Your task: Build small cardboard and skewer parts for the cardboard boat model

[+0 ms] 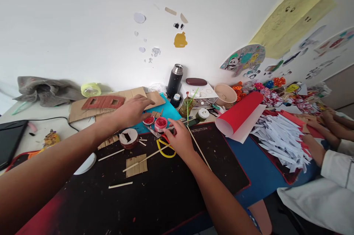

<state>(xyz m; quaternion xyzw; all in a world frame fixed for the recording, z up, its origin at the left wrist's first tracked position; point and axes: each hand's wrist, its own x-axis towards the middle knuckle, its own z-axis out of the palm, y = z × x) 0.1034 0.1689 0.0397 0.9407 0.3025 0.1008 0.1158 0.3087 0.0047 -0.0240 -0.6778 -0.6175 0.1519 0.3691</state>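
Observation:
My left hand (135, 111) reaches over the blue sheet (163, 104) with its fingers stretched out. Below its fingertips lies a small round lid (148, 120) with red paint inside. My right hand (180, 137) has thumb and forefinger at the right side of a small jar of red paint (160, 124), which stands uncapped. Scissors with red and yellow handles (166, 154) lie partly under that hand. A thin wooden stick (135, 164) rests across a cardboard square (136, 165) and ends near my right thumb.
A tub with a white top (129, 138) stands on the black mat (166, 198). Behind are a red-painted cardboard piece (103, 102), a black flask (174, 80) and a brush jar (186, 107). Rolled red paper (240, 115) and paper strips (282, 139) lie right, near another person's hands (312, 126).

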